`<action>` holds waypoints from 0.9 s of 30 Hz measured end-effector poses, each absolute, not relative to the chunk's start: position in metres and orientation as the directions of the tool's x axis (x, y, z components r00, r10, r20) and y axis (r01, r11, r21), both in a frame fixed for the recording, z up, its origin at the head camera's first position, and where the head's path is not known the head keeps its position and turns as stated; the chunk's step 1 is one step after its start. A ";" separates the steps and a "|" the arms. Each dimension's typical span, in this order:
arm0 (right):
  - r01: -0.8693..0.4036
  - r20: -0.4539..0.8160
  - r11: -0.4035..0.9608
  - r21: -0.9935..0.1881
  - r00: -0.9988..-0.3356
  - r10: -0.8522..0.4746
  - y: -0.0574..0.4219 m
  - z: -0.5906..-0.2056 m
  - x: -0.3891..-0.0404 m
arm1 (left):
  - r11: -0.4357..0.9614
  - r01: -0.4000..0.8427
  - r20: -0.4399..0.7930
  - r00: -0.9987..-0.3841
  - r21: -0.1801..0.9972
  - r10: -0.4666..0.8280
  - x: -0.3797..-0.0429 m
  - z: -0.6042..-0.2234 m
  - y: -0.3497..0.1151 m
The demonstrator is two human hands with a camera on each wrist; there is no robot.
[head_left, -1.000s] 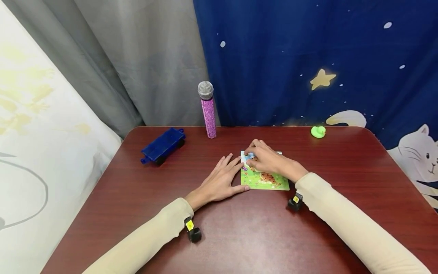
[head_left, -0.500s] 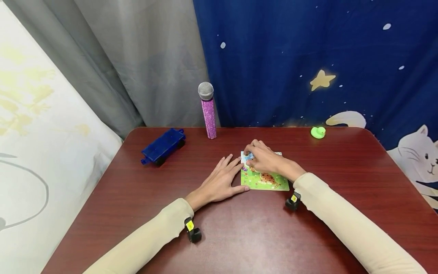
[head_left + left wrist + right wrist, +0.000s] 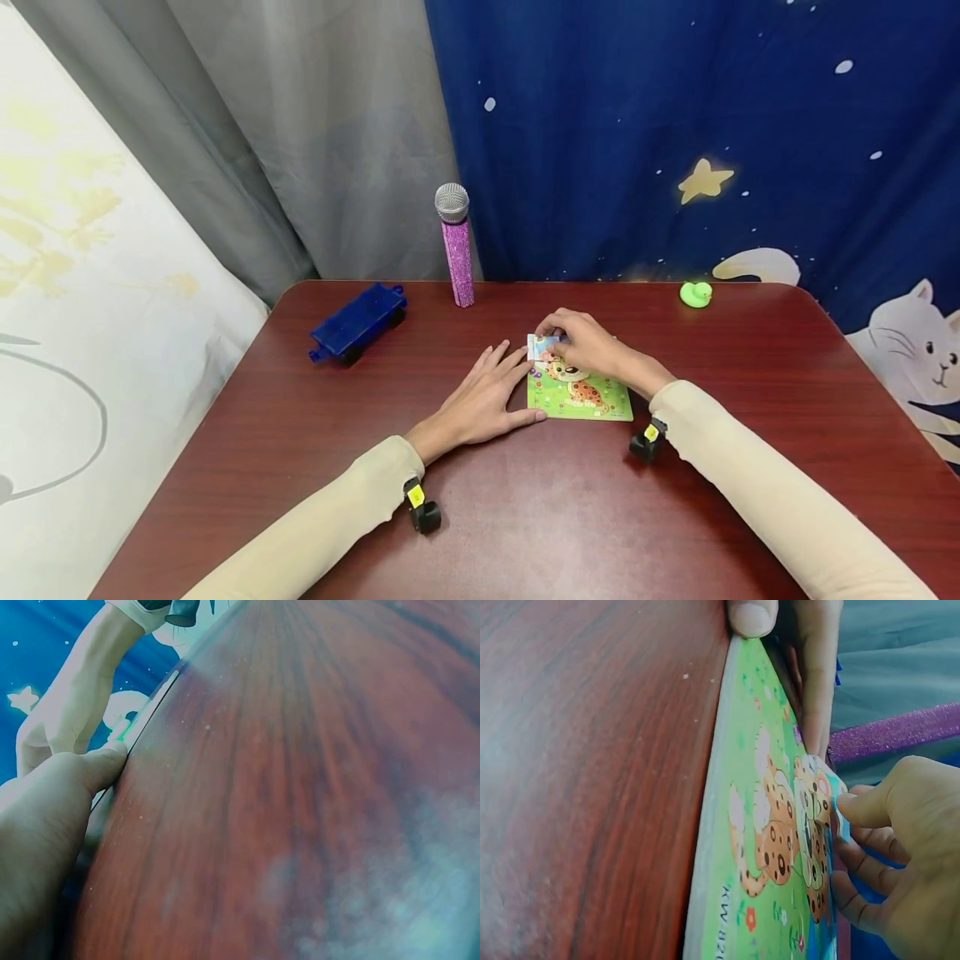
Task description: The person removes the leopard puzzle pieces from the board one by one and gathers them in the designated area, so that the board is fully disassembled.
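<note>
A picture puzzle board point(image 3: 581, 400) with a spotted leopard cub on green lies flat on the table. My left hand point(image 3: 480, 402) rests beside it with straight, spread fingers, its thumb and fingertips at the board's left edge. Over the top part of the board, my right hand point(image 3: 588, 346) pinches a puzzle piece point(image 3: 535, 347) between thumb and fingers at the upper left corner. That piece, printed with an ear and blue sky, stands slightly raised from the board in the right wrist view. The right hand hides the board's top right part.
A blue toy wagon point(image 3: 358, 319) stands at the table's back left. Right of it, a glittery purple microphone point(image 3: 458, 258) stands upright near the back edge. A green rubber duck point(image 3: 696, 294) sits at the back right, in front of a blue curtain point(image 3: 585, 150).
The right thumb and fingers have drawn closer together and shifted a little, raising the corner piece. More of the cub's face now shows. The left hand has stayed in place.
</note>
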State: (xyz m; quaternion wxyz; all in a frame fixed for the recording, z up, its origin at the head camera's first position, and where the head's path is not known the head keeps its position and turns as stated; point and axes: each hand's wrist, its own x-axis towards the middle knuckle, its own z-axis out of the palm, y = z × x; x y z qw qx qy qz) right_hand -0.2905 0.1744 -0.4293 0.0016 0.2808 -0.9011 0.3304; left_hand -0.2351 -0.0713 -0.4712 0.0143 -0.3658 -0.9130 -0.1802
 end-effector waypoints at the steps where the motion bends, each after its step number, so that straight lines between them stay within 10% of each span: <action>1: -0.498 0.193 0.611 -0.616 -0.847 -0.495 0.175 -0.429 -0.290 | 0.668 0.672 0.157 -0.733 0.320 0.662 -0.235 -0.471 -0.071; 27: -0.266 0.116 0.449 -0.853 -0.936 -0.333 0.185 -0.431 -0.276 | 0.682 0.661 0.139 -0.742 0.313 0.656 -0.235 -0.474 -0.070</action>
